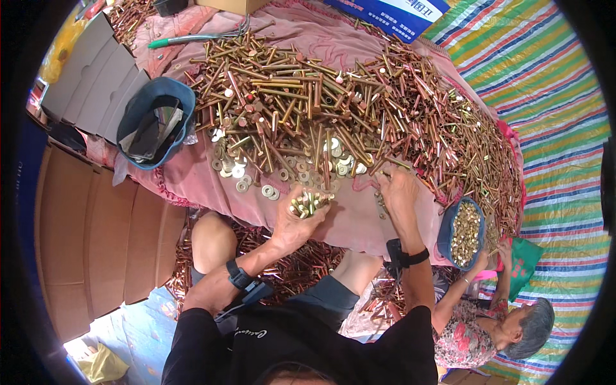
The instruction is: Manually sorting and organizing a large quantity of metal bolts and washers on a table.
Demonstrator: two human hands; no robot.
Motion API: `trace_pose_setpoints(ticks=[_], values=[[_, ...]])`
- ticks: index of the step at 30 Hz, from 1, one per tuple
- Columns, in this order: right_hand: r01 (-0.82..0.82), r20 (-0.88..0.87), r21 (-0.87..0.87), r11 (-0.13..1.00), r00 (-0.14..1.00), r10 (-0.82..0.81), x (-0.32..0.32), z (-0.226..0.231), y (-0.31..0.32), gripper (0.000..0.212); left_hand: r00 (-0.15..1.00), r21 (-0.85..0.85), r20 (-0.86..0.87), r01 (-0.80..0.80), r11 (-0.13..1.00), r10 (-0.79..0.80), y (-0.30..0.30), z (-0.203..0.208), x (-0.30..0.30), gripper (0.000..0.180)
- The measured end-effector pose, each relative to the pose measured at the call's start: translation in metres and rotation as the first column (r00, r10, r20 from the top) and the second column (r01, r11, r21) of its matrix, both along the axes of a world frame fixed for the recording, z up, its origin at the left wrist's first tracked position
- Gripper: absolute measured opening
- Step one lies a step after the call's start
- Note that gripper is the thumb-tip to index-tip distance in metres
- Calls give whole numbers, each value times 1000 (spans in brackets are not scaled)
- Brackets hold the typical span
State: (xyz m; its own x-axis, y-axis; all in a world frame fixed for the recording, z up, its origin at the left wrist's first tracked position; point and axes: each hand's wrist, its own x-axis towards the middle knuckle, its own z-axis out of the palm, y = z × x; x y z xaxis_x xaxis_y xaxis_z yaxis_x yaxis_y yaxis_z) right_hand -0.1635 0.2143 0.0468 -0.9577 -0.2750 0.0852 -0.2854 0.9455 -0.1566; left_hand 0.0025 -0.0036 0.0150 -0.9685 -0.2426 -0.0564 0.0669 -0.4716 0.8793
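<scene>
A black shirt (301, 340) is filling the foreground, its wearer sitting at a pink cloth (362, 224) heaped with metal. The left hand (292, 224) is holding a bundle of bolts (310, 204) over the cloth, its fingers curling around the shanks. The right hand (399, 189) is hovering at the near edge of a bolt pile (282, 96); whether its fingers are gripping anything cannot be told. Loose washers (239, 172) are lying between pile and left hand, while a co-worker (471, 337) is sitting near a blue container (446, 234) at right.
</scene>
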Motion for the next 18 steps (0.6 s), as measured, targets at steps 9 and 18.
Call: trace_pose_setpoints(ticks=[9,18], values=[[245,504,-766,595,803,318,61,43,-27,26,999,-40,31,-41,998,42,1,6,-1,16],[-190,160,-817,544,833,530,84,49,-66,26,998,-38,54,27,999,-25,0,-4,-2,18]])
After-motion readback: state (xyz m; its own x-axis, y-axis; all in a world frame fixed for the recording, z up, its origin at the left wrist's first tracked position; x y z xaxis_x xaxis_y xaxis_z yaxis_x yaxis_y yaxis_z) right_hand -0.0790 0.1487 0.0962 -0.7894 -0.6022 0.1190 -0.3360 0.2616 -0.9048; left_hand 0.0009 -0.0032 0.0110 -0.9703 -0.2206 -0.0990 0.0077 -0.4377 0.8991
